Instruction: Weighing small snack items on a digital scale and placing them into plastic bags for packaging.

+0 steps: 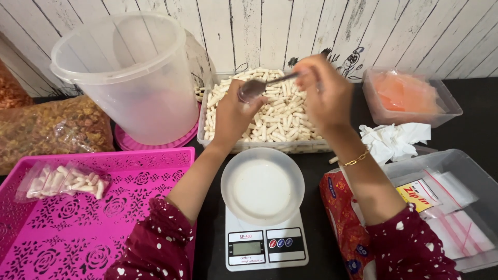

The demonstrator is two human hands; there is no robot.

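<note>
My left hand point(232, 115) and my right hand point(324, 93) are raised over a clear tub of pale stick-shaped snacks point(270, 111). The right hand grips the handle of a metal spoon point(259, 88), whose bowl points left and touches my left hand's fingertips. The left hand's fingers curl around the spoon's bowl; what sits in it is hidden. Below the hands, an empty white bowl point(262, 185) rests on a small white digital kitchen scale point(265, 247).
A pink perforated tray point(104, 218) at left holds one filled clear bag of snacks point(65, 180). A large translucent bucket point(124, 78) leans behind it. At right stand a clear box of zip bags point(451, 207), crumpled tissue point(394, 139), an orange-filled tub point(407, 96) and a red packet point(342, 218).
</note>
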